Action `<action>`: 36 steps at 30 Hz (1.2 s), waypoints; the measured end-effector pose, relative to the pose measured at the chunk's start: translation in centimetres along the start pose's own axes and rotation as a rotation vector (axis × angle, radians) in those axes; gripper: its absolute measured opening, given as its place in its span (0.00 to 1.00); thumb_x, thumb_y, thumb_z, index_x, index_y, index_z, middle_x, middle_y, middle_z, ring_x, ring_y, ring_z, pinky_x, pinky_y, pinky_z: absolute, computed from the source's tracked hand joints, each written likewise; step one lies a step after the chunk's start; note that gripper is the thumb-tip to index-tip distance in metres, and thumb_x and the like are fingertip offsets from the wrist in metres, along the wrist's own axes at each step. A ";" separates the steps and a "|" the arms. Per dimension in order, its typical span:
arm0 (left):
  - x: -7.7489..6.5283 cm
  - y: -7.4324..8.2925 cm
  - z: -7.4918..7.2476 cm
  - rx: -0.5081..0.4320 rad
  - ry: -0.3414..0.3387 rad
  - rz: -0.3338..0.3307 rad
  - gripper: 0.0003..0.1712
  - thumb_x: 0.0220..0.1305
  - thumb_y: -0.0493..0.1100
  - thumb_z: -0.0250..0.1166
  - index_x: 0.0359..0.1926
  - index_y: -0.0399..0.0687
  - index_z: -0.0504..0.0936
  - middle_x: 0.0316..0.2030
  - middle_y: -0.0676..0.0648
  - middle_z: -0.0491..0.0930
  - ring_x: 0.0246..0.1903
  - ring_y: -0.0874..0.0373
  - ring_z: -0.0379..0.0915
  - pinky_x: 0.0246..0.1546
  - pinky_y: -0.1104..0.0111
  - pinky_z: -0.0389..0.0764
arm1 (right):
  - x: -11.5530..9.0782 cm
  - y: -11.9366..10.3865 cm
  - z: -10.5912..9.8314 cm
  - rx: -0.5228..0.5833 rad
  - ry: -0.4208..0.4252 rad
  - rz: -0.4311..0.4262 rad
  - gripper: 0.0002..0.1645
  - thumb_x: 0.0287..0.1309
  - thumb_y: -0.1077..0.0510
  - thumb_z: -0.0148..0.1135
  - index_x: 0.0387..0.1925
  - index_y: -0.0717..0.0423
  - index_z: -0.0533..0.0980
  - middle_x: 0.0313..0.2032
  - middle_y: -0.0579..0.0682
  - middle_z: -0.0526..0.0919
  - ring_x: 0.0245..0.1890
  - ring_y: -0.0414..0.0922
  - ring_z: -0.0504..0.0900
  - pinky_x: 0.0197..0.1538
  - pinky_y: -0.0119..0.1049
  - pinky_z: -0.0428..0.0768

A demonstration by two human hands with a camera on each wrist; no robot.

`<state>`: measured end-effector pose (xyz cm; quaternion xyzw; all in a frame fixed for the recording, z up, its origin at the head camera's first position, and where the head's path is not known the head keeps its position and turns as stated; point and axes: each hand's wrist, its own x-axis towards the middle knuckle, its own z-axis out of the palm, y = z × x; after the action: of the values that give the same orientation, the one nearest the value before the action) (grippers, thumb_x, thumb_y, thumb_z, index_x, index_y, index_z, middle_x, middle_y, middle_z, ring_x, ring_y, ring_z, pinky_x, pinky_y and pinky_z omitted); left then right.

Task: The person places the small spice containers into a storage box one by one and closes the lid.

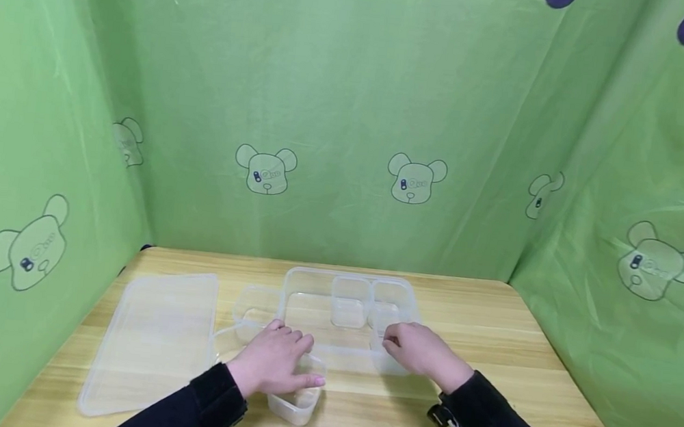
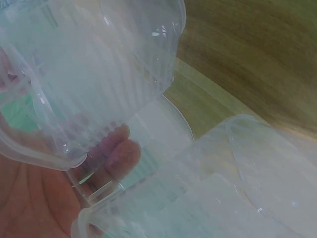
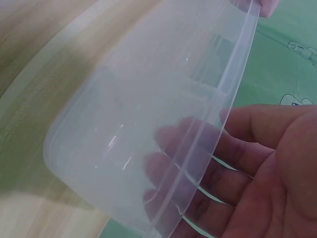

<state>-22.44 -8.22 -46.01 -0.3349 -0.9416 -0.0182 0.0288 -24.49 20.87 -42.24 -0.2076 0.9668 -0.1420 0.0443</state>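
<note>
A large clear plastic box (image 1: pixel 322 356) stands at the table's far middle. Two small clear containers, the left one (image 1: pixel 350 303) and the right one (image 1: pixel 386 300), sit in its back right. My right hand (image 1: pixel 418 348) curls over the front right, at the rim of another small container. Its fingertips (image 3: pixel 166 139) show through the clear wall in the right wrist view. Nearer the front, my left hand (image 1: pixel 275 362) grips a small clear container (image 1: pixel 295 412) from above. In the left wrist view its fingers (image 2: pixel 124 153) reach down between that container (image 2: pixel 114 59) and a neighbouring one (image 2: pixel 198 198).
A flat translucent lid (image 1: pixel 150 339) lies at the left of the wooden table (image 1: pixel 484 406). Another small clear container (image 1: pixel 256 298) stands left of the box. Green cloth (image 1: pixel 347 90) printed with bear heads encloses the back and sides.
</note>
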 end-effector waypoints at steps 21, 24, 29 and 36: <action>-0.1 0.2 -0.1 -0.010 0.016 0.001 0.43 0.62 0.80 0.47 0.54 0.50 0.77 0.43 0.49 0.83 0.47 0.52 0.78 0.55 0.58 0.68 | -0.4 0.4 -0.2 -0.005 0.062 -0.017 0.09 0.67 0.57 0.61 0.29 0.50 0.80 0.24 0.40 0.75 0.24 0.39 0.70 0.36 0.40 0.75; -0.1 0.2 0.0 -0.010 0.020 0.000 0.43 0.62 0.80 0.47 0.54 0.50 0.77 0.43 0.49 0.83 0.47 0.51 0.78 0.56 0.58 0.69 | -0.3 0.5 -0.3 0.008 0.062 -0.012 0.08 0.67 0.58 0.61 0.30 0.51 0.81 0.24 0.40 0.76 0.25 0.39 0.71 0.36 0.41 0.76; -0.2 0.1 0.1 -0.014 0.026 0.000 0.41 0.62 0.80 0.47 0.50 0.51 0.77 0.40 0.51 0.82 0.45 0.52 0.78 0.55 0.58 0.69 | -0.4 0.5 -0.5 0.021 0.070 -0.002 0.07 0.66 0.58 0.61 0.32 0.51 0.82 0.27 0.40 0.79 0.27 0.38 0.73 0.40 0.43 0.78; -0.1 0.1 0.2 -0.002 0.034 0.008 0.41 0.62 0.81 0.46 0.50 0.51 0.77 0.39 0.51 0.82 0.44 0.53 0.78 0.55 0.58 0.68 | -0.4 0.6 -0.6 0.029 0.122 0.000 0.05 0.65 0.59 0.62 0.34 0.52 0.83 0.30 0.42 0.83 0.30 0.39 0.79 0.42 0.45 0.81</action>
<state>-22.27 -8.22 -46.19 -0.3384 -0.9396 -0.0248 0.0443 -24.42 21.78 -41.82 -0.1981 0.9655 -0.1684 -0.0117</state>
